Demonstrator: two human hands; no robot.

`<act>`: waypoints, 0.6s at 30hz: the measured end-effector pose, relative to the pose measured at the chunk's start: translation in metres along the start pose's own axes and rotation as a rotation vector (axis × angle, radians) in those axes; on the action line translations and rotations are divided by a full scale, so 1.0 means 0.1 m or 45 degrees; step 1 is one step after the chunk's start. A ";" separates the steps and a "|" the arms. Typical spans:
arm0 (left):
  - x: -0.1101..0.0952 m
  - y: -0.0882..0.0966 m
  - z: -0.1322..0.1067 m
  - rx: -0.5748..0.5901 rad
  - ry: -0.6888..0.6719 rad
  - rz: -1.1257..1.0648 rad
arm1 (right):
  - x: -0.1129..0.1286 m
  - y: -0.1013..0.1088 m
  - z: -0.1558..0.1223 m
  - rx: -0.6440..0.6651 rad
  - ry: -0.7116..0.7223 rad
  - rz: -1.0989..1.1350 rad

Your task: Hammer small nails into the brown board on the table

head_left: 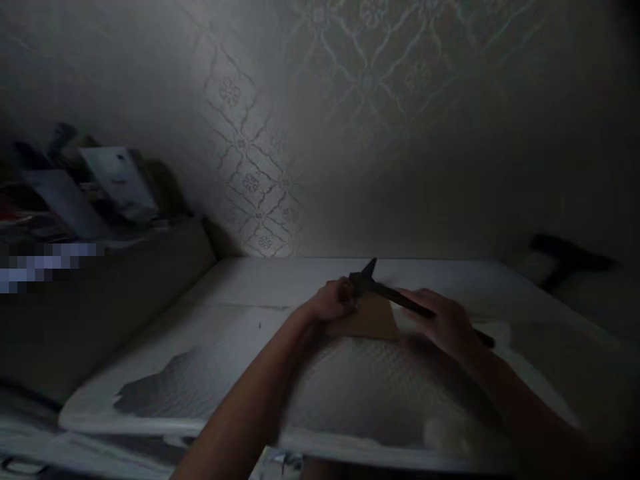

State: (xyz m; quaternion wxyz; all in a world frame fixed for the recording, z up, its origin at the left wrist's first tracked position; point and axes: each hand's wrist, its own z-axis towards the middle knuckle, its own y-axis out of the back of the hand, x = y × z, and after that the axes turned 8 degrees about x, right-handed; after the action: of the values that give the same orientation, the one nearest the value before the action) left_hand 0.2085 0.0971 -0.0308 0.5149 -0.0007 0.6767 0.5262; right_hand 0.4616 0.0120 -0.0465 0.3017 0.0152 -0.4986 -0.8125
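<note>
My right hand [447,325] is wrapped round the dark handle of a claw hammer [395,295], whose end sticks out past my wrist. The hammer's head lies right beside my left hand [332,300], its pointed claw turned up. My left hand's fingers are curled in over a brown board [373,319]; whatever they pinch, if anything, is too dark and small to make out. Flat under both hands, the board rests on a white table with a quilted, grey-looking patch.
The white table [240,283] meets a wall with a floral pattern [250,180]. To the left a dark cabinet [145,300] carries boxes and clutter [120,177]. A blurred dark object [565,257] stands beyond the table's right edge.
</note>
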 end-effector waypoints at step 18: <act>-0.03 0.01 -0.01 0.022 0.045 -0.084 | 0.02 0.01 0.00 0.024 0.020 -0.013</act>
State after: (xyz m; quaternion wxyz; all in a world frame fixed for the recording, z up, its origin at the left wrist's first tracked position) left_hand 0.2089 0.0953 -0.0277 0.5199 -0.0278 0.6899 0.5030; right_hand 0.4607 0.0110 -0.0447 0.3014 0.0271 -0.5039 -0.8090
